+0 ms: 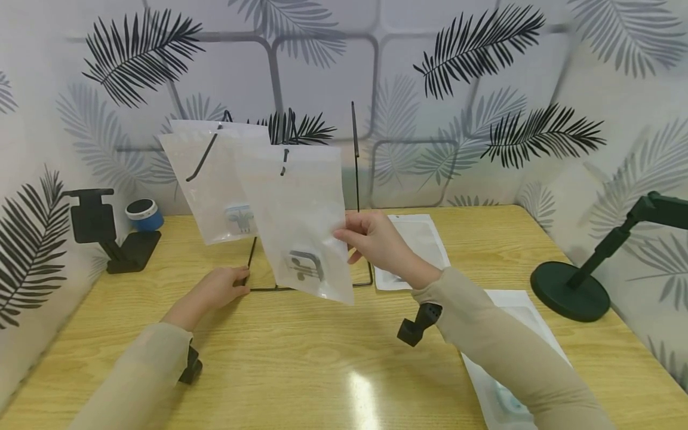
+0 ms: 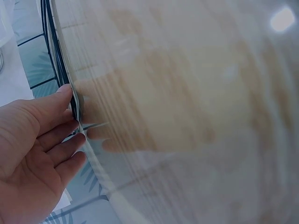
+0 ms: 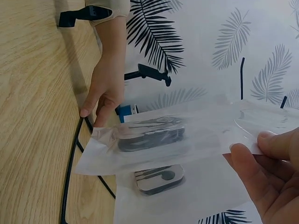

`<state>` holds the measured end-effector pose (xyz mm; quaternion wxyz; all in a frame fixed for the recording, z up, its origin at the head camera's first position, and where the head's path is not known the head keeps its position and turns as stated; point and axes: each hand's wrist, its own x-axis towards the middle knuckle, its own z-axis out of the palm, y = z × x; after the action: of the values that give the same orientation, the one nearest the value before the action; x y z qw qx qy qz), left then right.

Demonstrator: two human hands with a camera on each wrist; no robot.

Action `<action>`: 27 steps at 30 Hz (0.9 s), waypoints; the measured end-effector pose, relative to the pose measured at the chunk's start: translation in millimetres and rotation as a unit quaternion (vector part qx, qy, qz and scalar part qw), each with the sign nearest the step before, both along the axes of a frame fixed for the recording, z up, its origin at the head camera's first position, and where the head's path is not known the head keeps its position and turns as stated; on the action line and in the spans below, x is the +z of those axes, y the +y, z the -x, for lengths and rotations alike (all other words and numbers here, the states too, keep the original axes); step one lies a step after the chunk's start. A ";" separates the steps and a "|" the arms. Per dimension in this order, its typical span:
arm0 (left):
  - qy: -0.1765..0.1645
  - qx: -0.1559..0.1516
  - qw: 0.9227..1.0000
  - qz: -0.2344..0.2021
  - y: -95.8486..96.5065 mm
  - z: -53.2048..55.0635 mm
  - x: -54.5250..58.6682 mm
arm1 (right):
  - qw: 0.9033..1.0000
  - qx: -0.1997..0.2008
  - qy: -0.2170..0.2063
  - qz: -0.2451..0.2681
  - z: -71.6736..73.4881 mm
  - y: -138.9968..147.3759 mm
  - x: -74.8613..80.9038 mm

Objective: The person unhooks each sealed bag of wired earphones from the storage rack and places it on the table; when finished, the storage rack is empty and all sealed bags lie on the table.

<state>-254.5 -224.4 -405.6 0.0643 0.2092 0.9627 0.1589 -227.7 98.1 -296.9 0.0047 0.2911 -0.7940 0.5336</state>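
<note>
A black wire display rack (image 1: 356,179) stands on the table with white plastic bags on its hooks. My left hand (image 1: 220,288) pinches the rack's front left base corner; in the left wrist view its thumb and fingers meet at the black wires (image 2: 60,70). My right hand (image 1: 378,239) pinches the right edge of the front bag (image 1: 301,203), which hangs from a hook and holds a flat piece with a dark outline (image 3: 152,137). Behind it on the left hangs another bag (image 1: 201,173) with a blue animal-shaped piece inside. The rack's far side is partly hidden by the bags.
One flat white bag (image 1: 421,233) lies right of the rack. Another bag (image 1: 524,316) lies partly under my right forearm. A black phone stand (image 1: 97,227) and a blue round container (image 1: 145,215) stand at left, a black arm stand (image 1: 570,291) at right.
</note>
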 end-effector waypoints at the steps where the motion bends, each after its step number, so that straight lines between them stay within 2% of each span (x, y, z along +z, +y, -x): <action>1: 0.000 0.000 1.000 -0.001 0.0 -0.1 0.1 | 1.000 0.001 -0.004 0.001 -1.5 0.1 0.2; 6: 0.000 -0.004 1.000 -0.002 -0.4 0.2 -0.2 | 1.000 0.004 -0.016 0.001 -9.0 1.4 0.7; 16: -0.005 0.003 1.000 -0.002 -0.1 0.2 0.1 | 1.000 0.028 -0.012 -0.003 -23.0 9.8 2.2; 27: -0.001 -0.005 1.000 0.002 -1.2 0.5 -1.0 | 0.998 0.043 -0.047 -0.006 -41.5 28.7 -1.3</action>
<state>-255.0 -225.7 -406.7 0.0667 0.2133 0.9620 0.1570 -186.2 126.8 -298.1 -0.0569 0.2993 -0.7834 0.5417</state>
